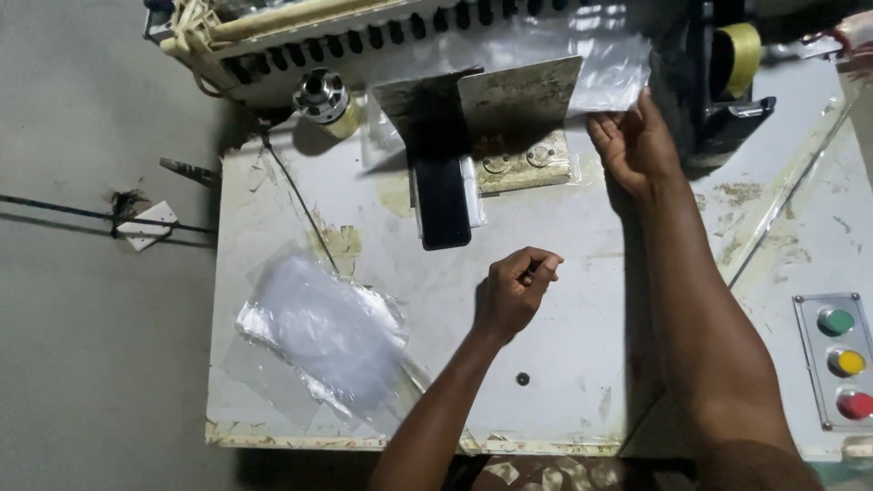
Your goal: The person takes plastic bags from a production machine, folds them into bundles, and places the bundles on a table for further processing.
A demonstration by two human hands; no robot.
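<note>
While the worn white metal worktable (564, 364) fills the view, its contents run left to right:

Stack: loose pile of clear plastic bags (323, 332), lying flat on the table's left part, well apart from both hands.
Phone: black slab (443, 207) leaning under a grey bent metal plate (482, 100).
Left hand (514, 291): curled loosely, fingertips drawn together; whether it pinches anything I cannot tell.
Right hand (637, 145): fingers spread, touching the lower edge of a single clear plastic bag (605, 64) beside the plate.
Panel: grey box with green, yellow and red round buttons (841, 362), far right.
</note>
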